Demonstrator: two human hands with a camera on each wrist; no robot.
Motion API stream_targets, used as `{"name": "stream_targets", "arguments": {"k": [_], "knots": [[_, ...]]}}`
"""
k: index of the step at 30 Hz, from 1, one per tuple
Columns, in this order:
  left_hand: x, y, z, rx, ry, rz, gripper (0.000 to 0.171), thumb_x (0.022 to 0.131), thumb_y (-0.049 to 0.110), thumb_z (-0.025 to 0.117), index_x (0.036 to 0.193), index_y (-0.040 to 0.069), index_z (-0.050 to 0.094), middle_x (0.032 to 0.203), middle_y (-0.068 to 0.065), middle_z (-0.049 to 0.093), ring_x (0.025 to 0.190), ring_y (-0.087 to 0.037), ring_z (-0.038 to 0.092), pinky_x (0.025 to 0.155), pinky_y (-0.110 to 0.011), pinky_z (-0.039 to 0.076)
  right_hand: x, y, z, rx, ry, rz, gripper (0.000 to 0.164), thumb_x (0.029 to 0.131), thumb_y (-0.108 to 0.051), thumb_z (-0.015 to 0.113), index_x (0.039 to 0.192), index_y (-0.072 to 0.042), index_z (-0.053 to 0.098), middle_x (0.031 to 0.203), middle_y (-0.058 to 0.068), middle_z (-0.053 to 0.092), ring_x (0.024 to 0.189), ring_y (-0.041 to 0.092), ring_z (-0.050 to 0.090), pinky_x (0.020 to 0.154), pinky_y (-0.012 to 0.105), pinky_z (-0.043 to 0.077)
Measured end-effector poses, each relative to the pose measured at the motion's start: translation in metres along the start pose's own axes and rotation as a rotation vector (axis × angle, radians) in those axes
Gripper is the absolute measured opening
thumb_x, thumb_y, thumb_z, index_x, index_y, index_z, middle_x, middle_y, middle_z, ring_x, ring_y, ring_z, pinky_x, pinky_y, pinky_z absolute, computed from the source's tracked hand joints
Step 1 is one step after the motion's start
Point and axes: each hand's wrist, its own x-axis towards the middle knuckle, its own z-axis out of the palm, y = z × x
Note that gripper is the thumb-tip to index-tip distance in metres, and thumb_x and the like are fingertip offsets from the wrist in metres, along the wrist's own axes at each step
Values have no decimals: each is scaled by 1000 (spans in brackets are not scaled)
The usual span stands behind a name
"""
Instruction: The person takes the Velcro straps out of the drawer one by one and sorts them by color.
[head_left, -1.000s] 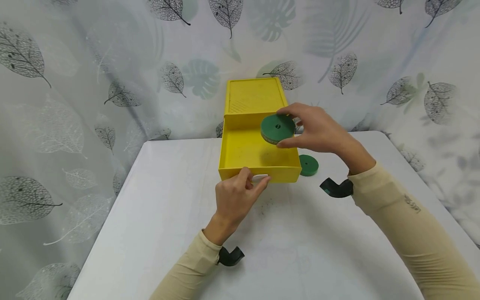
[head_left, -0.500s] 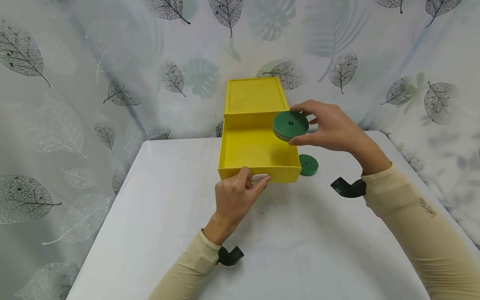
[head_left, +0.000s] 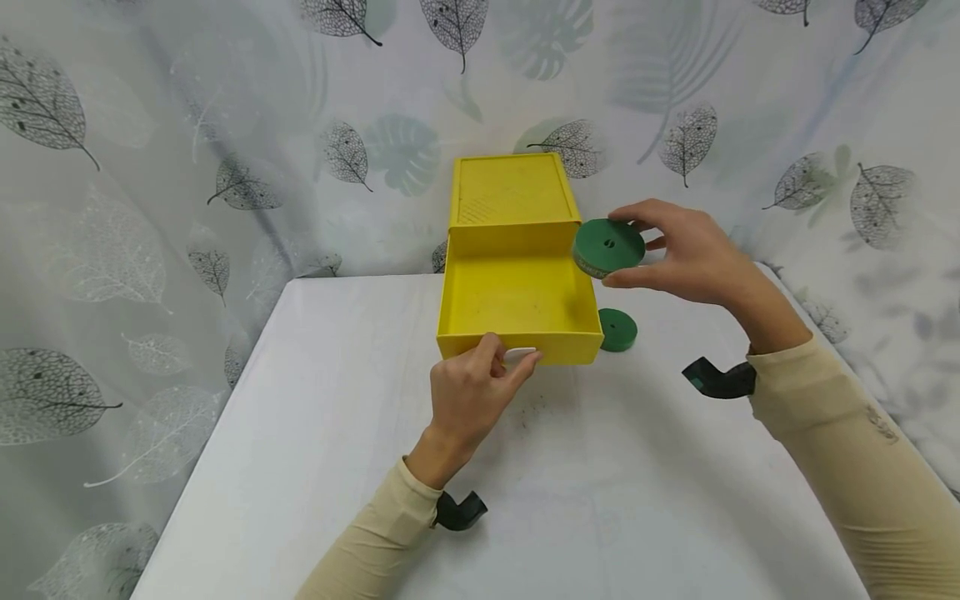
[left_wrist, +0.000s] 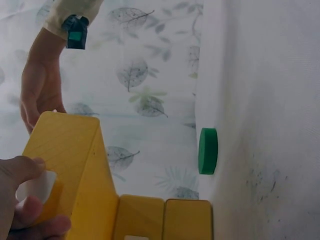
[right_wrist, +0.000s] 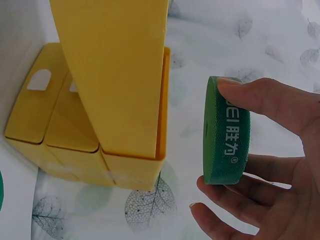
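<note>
In the head view, my left hand [head_left: 471,392] pinches the white handle [head_left: 518,356] of a yellow drawer [head_left: 517,296], which stands pulled out with a bare floor inside. My right hand [head_left: 682,254] holds a roll of green tape [head_left: 609,247] in the air beside the drawer's right wall, thumb on one side and fingers on the other. White lettering shows on that roll's woven edge in the right wrist view, where the thumb [right_wrist: 265,95] lies on top. A second green roll [head_left: 617,331] lies on the table close to the drawer's right front corner.
The drawer belongs to a yellow cabinet [head_left: 513,187] at the table's back edge. Closed lower drawers [right_wrist: 37,95] with white handles show in the right wrist view. A leaf-patterned curtain [head_left: 300,108] hangs behind the white table [head_left: 337,375].
My right hand has carried the green roll rightward, from above the drawer to beside its right wall. The left hand and drawer have stayed in place.
</note>
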Motion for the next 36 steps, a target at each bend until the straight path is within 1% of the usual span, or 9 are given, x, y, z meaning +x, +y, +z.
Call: {"name": "stream_targets", "arguments": {"k": [8, 12, 16, 23, 29, 36], "knots": [[1, 1, 0, 5, 10, 7, 49, 77, 31, 95, 80, 7, 52, 56, 3, 49, 42, -11, 45, 42, -23, 37, -6, 12, -8, 9, 7, 37, 75, 83, -23, 90, 146, -1, 54, 139, 17, 57, 122, 36, 53, 99, 58, 48], [1, 1, 1, 2, 13, 5, 49, 76, 29, 96, 80, 7, 52, 56, 3, 49, 42, -11, 45, 42, -23, 37, -8, 18, -8, -10, -8, 83, 78, 84, -27, 89, 147, -1, 52, 141, 18, 55, 120, 40, 55, 96, 59, 49], [1, 2, 1, 2, 6, 4, 49, 77, 30, 95, 80, 7, 52, 56, 3, 49, 42, -10, 45, 42, -22, 37, -10, 25, -8, -17, -21, 117, 79, 85, -27, 89, 148, 0, 51, 141, 19, 54, 119, 42, 56, 95, 60, 50], [1, 1, 1, 1, 14, 5, 49, 77, 30, 95, 80, 7, 52, 56, 2, 49, 42, -11, 45, 41, -23, 37, -9, 36, -7, -24, -29, 127, 81, 84, -25, 89, 149, 1, 49, 143, 21, 52, 120, 43, 55, 96, 60, 49], [0, -1, 3, -4, 23, 8, 49, 78, 32, 95, 78, 6, 53, 55, 2, 49, 41, -9, 42, 40, -21, 35, -6, 46, -6, -58, -56, 163, 85, 85, -28, 89, 151, 3, 45, 146, 26, 48, 122, 49, 53, 97, 63, 48], [0, -2, 2, -7, 18, 7, 49, 78, 32, 94, 79, 6, 53, 56, 2, 50, 41, -10, 44, 41, -22, 37, -7, 58, -2, -73, -76, 187, 85, 85, -29, 88, 151, 3, 45, 146, 28, 48, 123, 53, 53, 97, 64, 47]]}}
